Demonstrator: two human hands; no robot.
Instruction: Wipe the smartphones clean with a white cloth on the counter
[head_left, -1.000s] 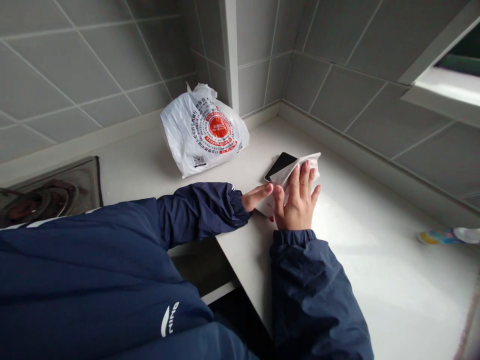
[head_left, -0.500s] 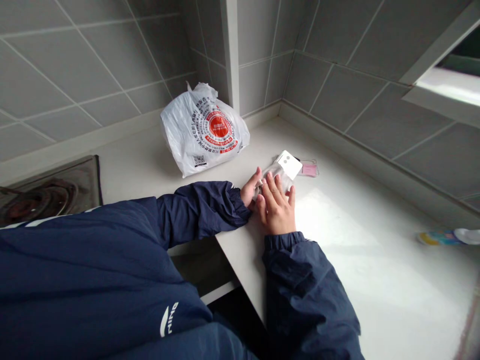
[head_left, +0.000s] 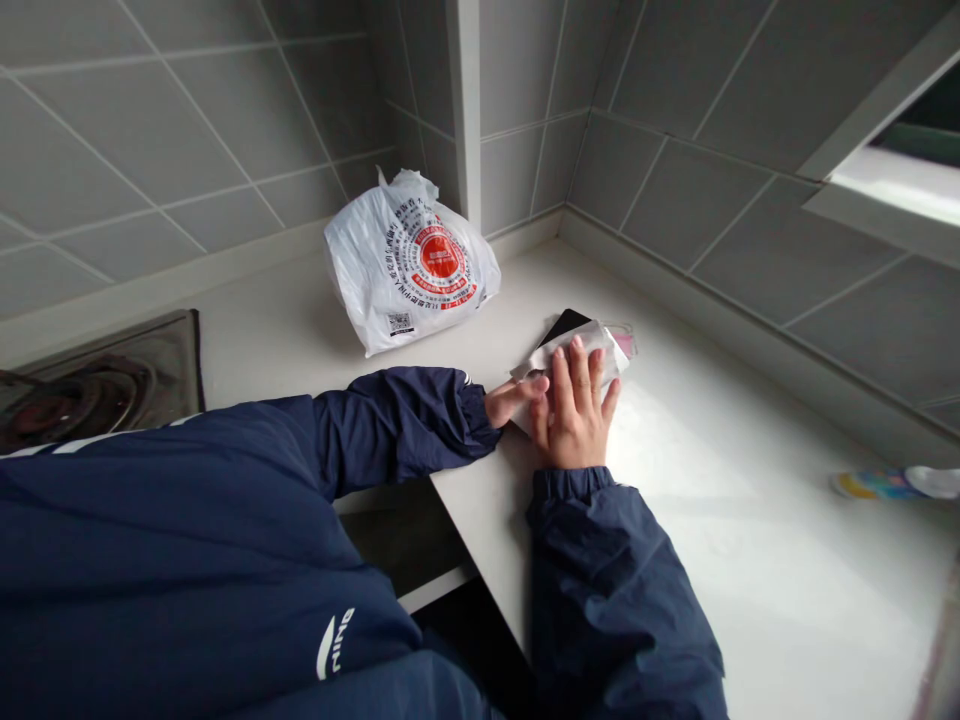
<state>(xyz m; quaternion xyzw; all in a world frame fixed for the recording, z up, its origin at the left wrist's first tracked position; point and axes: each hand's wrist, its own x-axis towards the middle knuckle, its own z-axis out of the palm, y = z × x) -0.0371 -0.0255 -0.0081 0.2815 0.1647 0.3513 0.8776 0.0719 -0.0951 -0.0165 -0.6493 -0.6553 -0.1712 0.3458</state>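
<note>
Counter corner [head_left: 300, 310] under grey tile [head_left: 187, 130], and the right hand [head_left: 574, 415] presses flat, fingers spread on a white packet [head_left: 570, 350] lying by a black phone [head_left: 566, 325]. Left fingers [head_left: 517, 398] lie extended against its edge (no real grip). Slick wrapping could skid under that pressure and shove the phone.

white wrapper [head_left: 574, 350]: now over black phone [head_left: 568, 324] | pink card [head_left: 623, 342]: mostly hidden

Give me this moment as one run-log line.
left hand: fingers at edge of white plastic packet | right hand: flat on packet | beside: black flat object | behind: white carrier bag | surface: white counter
</note>
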